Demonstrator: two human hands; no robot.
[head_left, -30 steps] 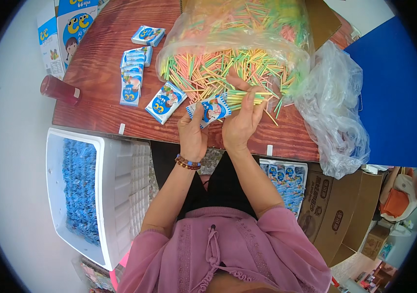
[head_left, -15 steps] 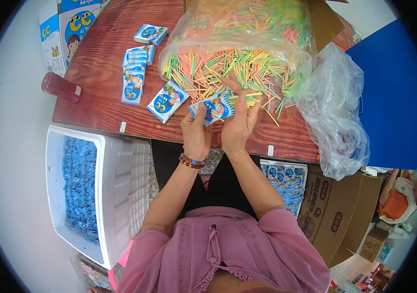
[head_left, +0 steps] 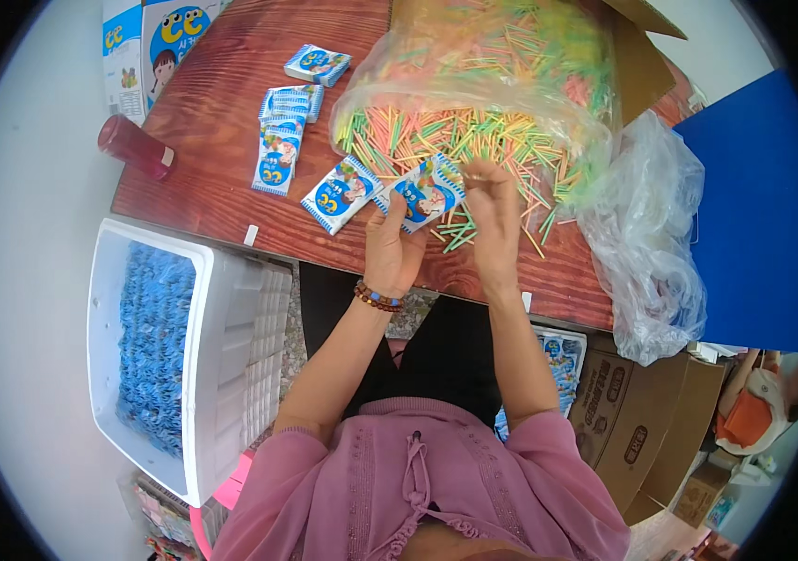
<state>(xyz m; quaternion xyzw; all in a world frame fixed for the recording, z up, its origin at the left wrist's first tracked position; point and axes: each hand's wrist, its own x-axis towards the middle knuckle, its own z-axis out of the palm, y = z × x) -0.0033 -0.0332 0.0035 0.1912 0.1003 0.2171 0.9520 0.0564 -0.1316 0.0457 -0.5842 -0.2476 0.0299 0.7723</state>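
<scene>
My left hand [head_left: 396, 248] is closed on a small blue and white candy packet [head_left: 431, 194], thumb on its printed face. At the packet's right end is my right hand [head_left: 495, 224], its fingers bent and slightly blurred; whether they touch the packet is unclear. Just below the packet, a small bunch of loose green and yellow candy sticks [head_left: 456, 235] lies on the table. Beside it on the left lies another packet [head_left: 340, 194]. Behind my hands, many pastel sticks [head_left: 474, 131] spill from a large clear bag [head_left: 371, 91].
Farther left on the wooden table [head_left: 203, 178] are a row of overlapping packets [head_left: 276, 154], a single packet [head_left: 318, 64] and a reddish cup [head_left: 137, 148]. A white foam box [head_left: 231, 309] full of packets stands lower left. Crumpled plastic [head_left: 647, 234] hangs over the right edge, above a carton [head_left: 638, 421].
My right hand has let go of the candy sticks it held; they now lie on the table. My left hand has tilted the packet upward. The whole view has shifted slightly.
</scene>
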